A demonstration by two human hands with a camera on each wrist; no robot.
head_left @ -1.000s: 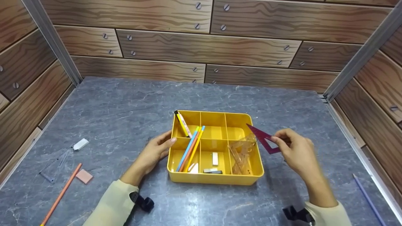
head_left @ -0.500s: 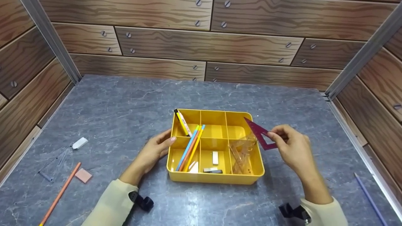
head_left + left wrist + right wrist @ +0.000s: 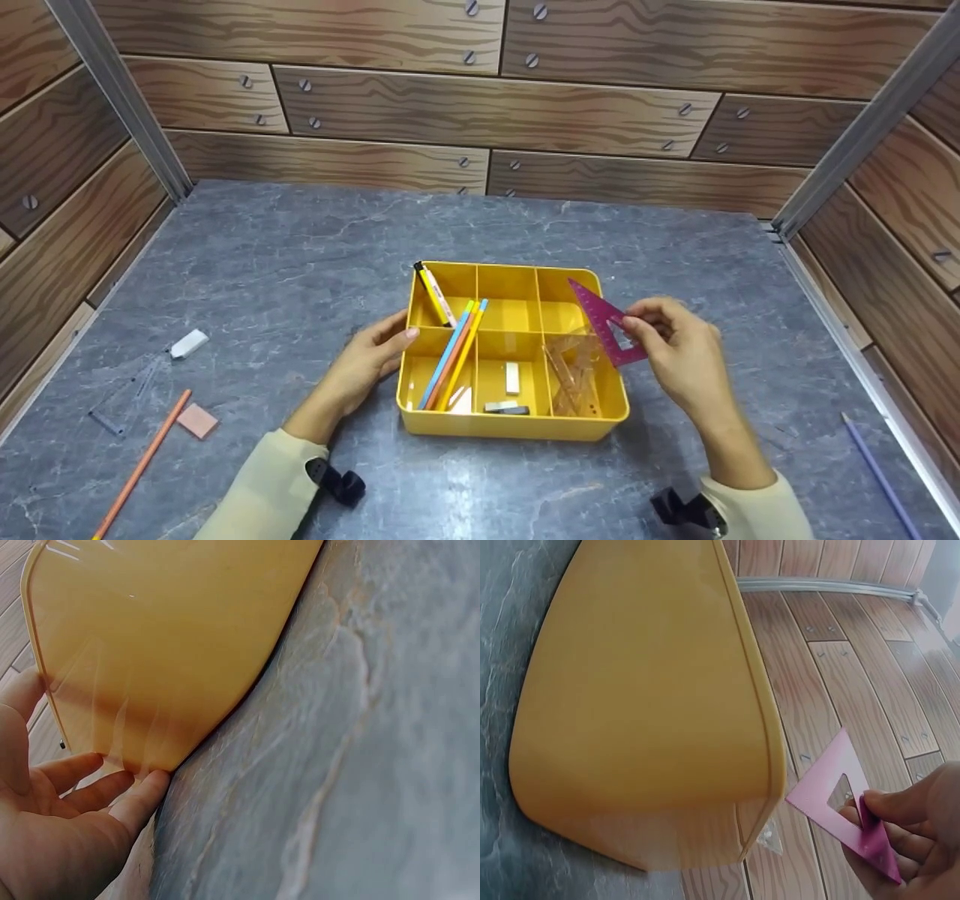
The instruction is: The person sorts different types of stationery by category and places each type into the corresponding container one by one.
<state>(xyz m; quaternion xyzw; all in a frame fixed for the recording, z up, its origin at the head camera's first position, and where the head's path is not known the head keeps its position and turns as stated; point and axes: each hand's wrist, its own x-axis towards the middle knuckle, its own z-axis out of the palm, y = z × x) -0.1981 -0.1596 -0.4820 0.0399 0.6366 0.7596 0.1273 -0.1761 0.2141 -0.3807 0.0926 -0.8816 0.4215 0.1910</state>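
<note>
I have magenta set square (image 3: 598,315) pinched in right grip (image 3: 681,356), thumb and fingers at its right side, tip angled leftward just above right rim of yellow compartment box (image 3: 517,427). My left grip (image 3: 367,358) loosely spread, touching box's left side, thumb at rim.

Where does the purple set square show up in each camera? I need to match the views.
Head: purple set square right of centre, pinched in the right hand, overlapping the right rim of the yellow box.
Left wrist: not in this picture.
Right wrist: lower right, just right of the box's edge.
Shared landmark: the yellow box, large in both wrist views.
</note>
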